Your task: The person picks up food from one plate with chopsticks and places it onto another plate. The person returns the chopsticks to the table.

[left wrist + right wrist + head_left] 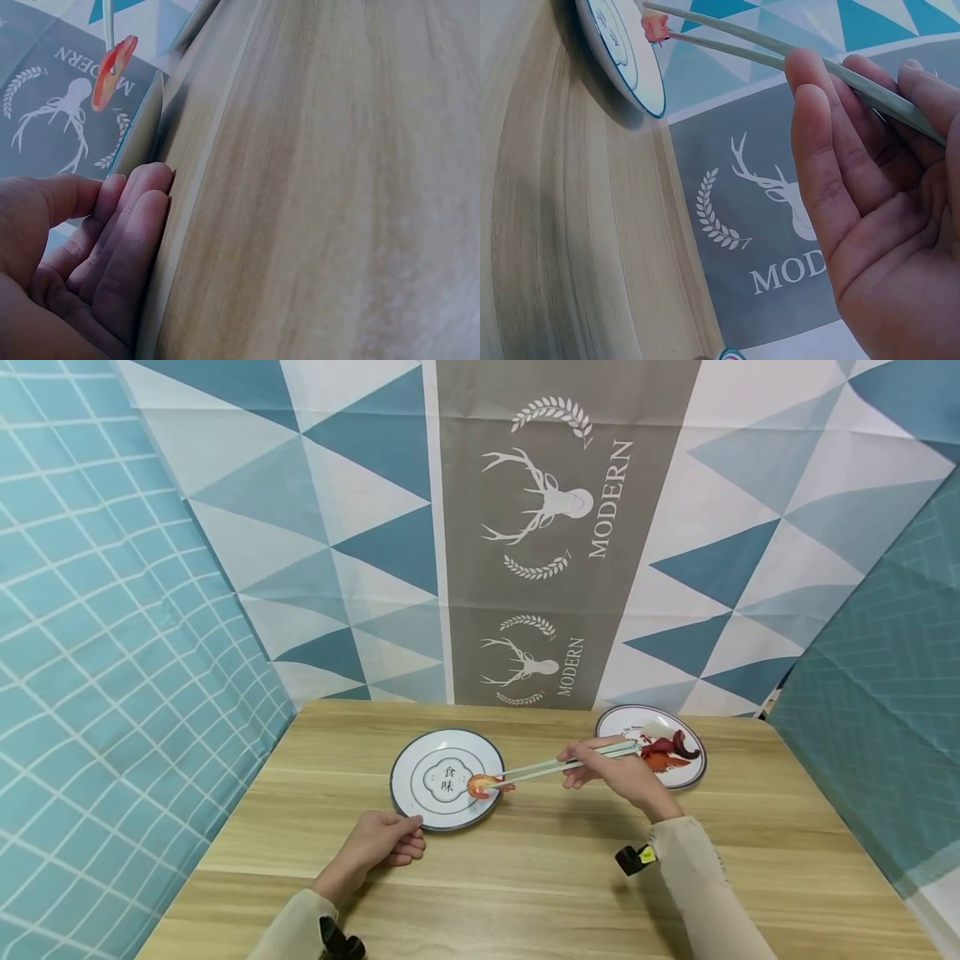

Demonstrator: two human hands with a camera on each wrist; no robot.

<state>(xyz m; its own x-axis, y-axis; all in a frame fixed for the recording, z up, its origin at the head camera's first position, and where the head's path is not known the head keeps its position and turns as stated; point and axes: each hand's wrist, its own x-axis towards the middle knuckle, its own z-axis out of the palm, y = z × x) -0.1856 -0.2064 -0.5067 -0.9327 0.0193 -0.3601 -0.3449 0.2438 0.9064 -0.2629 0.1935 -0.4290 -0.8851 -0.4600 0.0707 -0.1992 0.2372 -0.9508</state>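
Note:
My left hand (381, 842) pinches the near-left rim of a round white plate (408, 762) between thumb and fingers. Dark characters mark the plate's centre, and a dark line runs round its edge. In my right hand (621, 775) I hold a pair of pale green chopsticks (536, 769) pointing left. Their tips grip an orange-red shrimp (480, 787), which appears over the plate's right side. From the left wrist, the shrimp (112, 73) shows above the plate's edge (142, 124). The right wrist view has the shrimp (656, 27) in front of the plate.
Behind my right hand lies an oval white plate (615, 722) with dark red and orange food pieces (663, 753). The wooden table (517, 893) ends at a patterned cloth backdrop (525, 593). Blue checked cloth (112, 693) hangs at the left, green cloth (877, 710) at the right.

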